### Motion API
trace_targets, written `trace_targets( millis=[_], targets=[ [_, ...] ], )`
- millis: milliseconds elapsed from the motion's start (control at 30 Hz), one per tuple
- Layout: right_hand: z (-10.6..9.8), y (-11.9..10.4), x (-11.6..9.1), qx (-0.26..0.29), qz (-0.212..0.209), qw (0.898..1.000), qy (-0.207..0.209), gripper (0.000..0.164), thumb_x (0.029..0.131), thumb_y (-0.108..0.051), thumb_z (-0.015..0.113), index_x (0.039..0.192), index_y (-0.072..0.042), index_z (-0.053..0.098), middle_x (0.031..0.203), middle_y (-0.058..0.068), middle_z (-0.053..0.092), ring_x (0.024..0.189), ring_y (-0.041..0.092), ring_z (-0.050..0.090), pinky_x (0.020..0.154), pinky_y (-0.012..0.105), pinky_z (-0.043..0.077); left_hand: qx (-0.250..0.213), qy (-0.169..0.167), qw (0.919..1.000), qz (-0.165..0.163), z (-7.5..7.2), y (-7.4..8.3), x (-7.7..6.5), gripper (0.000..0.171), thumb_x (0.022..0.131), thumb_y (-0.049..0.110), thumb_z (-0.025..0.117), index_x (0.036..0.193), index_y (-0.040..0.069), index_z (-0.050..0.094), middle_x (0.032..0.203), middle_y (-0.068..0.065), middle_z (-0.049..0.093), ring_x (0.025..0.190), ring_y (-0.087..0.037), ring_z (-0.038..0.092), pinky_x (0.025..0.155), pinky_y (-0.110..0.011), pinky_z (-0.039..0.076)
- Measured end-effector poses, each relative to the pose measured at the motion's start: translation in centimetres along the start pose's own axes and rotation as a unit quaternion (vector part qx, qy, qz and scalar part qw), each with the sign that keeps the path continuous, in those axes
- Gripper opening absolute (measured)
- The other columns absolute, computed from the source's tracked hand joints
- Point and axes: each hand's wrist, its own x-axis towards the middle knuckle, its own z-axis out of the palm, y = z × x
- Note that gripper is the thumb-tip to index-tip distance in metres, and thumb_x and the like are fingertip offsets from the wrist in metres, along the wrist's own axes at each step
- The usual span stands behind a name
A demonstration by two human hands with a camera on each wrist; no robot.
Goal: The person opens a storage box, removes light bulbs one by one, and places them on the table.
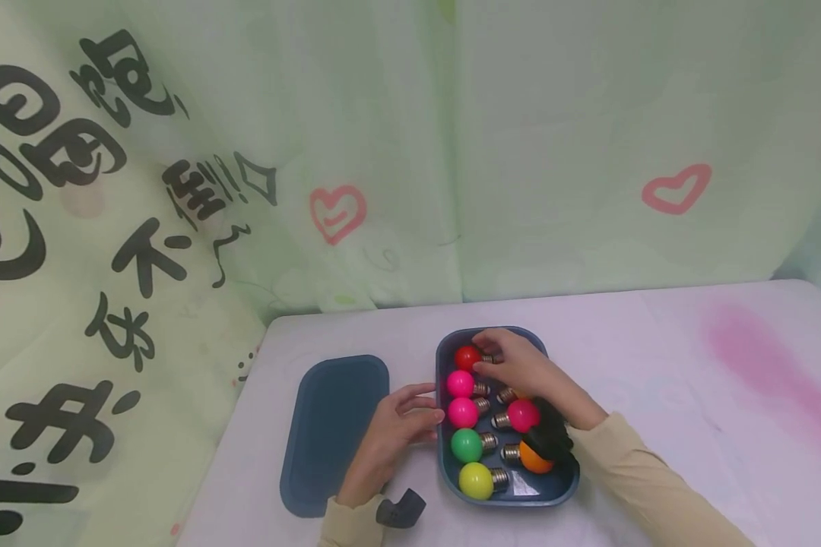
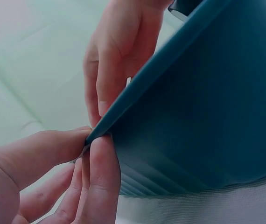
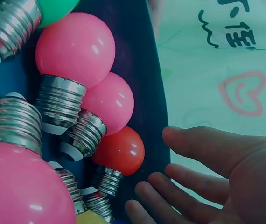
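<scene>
A dark blue tray (image 1: 506, 502) holds several coloured bulbs with silver screw bases. At its left edge, my left hand (image 1: 400, 418) pinches the rim, thumb on one side and fingers on the other in the left wrist view. My right hand (image 1: 520, 365) reaches over the tray's far end, beside a red bulb (image 1: 467, 358). In the right wrist view its fingers are spread and relaxed close to that bulb, with nothing between them. Below the red bulb lie two pink bulbs (image 1: 462, 412), a green bulb (image 1: 467, 445) and a yellow bulb (image 1: 476, 481).
A pink bulb (image 1: 523, 415) and an orange bulb (image 1: 535, 458) lie along the tray's right side, partly covered by the black right wrist camera (image 1: 549, 433). Left of the tray, a flat dark blue tray or lid (image 1: 335, 433) lies on the white tablecloth (image 1: 657, 425). A printed curtain hangs behind.
</scene>
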Motion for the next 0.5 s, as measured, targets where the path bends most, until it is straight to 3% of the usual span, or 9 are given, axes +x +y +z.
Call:
trace_targets(
  millis=[500],
  targets=[
    [0.31, -0.30, 1.03, -0.034, 0.007, 0.999, -0.019, 0.045, 0.090, -0.011, 0.070, 0.129, 0.008, 0.057, 0.122, 0.024, 0.064, 0.114, 0.039, 0.061, 0.099, 0.051, 0.050, -0.010, -0.005, 0.9999, 0.001, -0.05, -0.11, 0.03, 0.050, 0.086, 0.015, 0.076, 0.132, 0.006, 0.061, 0.112, -0.015, 0.069, 0.088, -0.017, 0.069, 0.077, -0.032, 0.060]
  ],
)
